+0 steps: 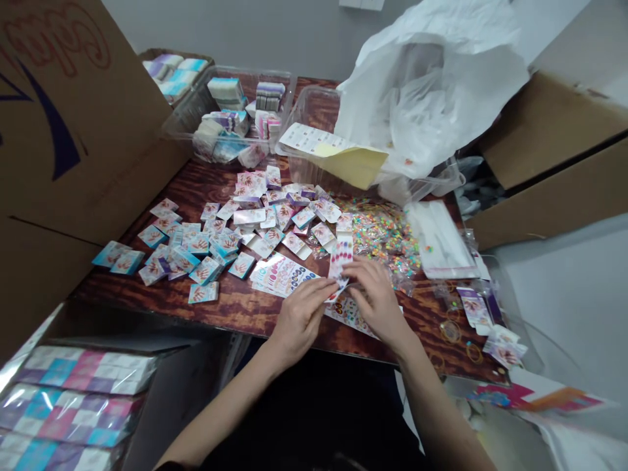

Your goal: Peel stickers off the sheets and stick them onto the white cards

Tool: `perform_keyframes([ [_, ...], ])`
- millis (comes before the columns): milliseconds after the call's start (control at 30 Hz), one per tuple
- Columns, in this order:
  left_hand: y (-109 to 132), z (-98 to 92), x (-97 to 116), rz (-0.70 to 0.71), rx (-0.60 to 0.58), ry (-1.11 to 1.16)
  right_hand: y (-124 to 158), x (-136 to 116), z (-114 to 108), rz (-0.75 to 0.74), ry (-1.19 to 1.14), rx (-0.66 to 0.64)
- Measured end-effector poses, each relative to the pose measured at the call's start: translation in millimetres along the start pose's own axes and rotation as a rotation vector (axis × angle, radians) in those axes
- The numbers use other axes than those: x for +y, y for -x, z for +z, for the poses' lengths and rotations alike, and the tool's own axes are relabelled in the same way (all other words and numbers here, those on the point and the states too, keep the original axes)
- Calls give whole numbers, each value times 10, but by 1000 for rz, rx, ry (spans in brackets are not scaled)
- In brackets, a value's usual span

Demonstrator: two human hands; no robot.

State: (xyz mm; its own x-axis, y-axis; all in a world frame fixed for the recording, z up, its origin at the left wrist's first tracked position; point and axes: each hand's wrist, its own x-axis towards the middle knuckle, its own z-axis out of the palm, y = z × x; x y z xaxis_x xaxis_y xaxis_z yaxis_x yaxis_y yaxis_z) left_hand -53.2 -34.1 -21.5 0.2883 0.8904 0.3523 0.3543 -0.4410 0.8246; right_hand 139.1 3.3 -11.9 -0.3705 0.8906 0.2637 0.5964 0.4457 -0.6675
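Near the table's front edge, my left hand (303, 316) and my right hand (375, 297) meet at the lower end of a narrow sticker strip (342, 255) with pink and purple ovals. Both hands have their fingers closed on it. Printed sticker sheets (279, 275) lie fanned beside my left hand, and another patterned sheet (354, 314) lies partly under my hands. Beyond them is a heap of small printed boxes (250, 216). To the right of the strip spreads a pile of small bags with colourful bits (383, 235).
Clear plastic bins (184, 134) stand at the back, one topped by a white plastic bag (422, 98). A large carton (73, 131) borders the left, with wrapped box packs (73, 405) below. Clear bags (441, 242) and rubber bands (450, 330) lie right.
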Motion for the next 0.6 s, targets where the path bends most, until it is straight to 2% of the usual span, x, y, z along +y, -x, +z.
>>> perform_keyframes([
  [100,-53,-162,90,-54,-230,181,43,82,-41,33,21,-34],
  [133,-70,-192,81,-112,-247,267,53,72,-42,26,-22,-50],
  [267,-93,-136,-127,-410,-91,467,50,-80,49,-35,-289,-107],
  [300,-86,-95,-187,-463,-105,499,37,-114,91,-35,-313,-88],
  [367,-61,-16,-270,-532,-211,604,1,-154,179,-8,-281,-22],
  [433,-37,38,-290,-582,-268,710,-39,-156,250,48,-232,9],
  [533,-22,67,-259,-663,-268,809,-86,-111,294,123,-242,-28],
  [600,-21,70,-260,-706,-267,821,-96,-51,279,203,-327,-76],
])
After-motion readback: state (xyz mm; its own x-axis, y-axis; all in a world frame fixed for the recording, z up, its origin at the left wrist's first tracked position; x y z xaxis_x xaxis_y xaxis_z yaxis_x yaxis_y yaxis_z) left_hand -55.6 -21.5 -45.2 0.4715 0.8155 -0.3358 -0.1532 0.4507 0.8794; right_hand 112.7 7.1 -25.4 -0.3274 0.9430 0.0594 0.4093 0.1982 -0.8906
